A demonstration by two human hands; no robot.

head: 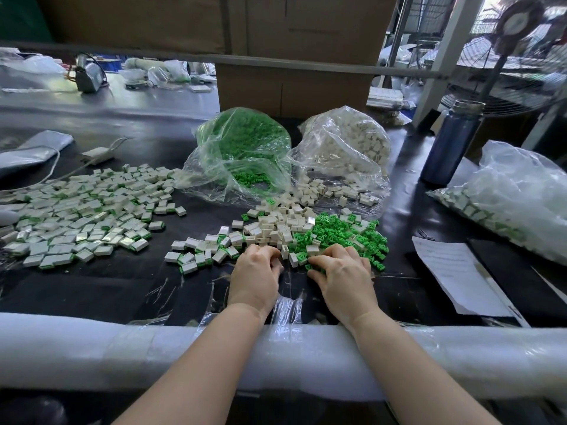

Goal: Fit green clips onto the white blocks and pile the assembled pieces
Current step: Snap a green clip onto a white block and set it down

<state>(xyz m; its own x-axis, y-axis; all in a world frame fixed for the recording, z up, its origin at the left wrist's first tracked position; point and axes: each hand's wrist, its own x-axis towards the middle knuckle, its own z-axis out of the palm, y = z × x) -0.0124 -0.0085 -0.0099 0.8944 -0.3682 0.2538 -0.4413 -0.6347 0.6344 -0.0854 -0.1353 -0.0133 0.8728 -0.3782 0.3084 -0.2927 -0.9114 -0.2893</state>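
Loose white blocks point(273, 228) lie heaped at the table's middle, with a spread of green clips point(343, 231) to their right. My left hand point(257, 277) rests at the near edge of the white heap with its fingers curled down; whatever is under them is hidden. My right hand point(343, 277) lies over the near edge of the clips, thumb and forefinger pinching a green clip point(308, 267). Assembled white-and-green pieces form a small group point(199, 253) left of my hands and a wide pile point(79, 213) further left.
An open bag of green clips point(245, 148) and a bag of white blocks point(346, 142) stand behind the heaps. At the right are a blue bottle point(451, 142), a filled bag point(515, 197) and a paper sheet point(454, 274). A padded rail point(122, 348) runs along the near edge.
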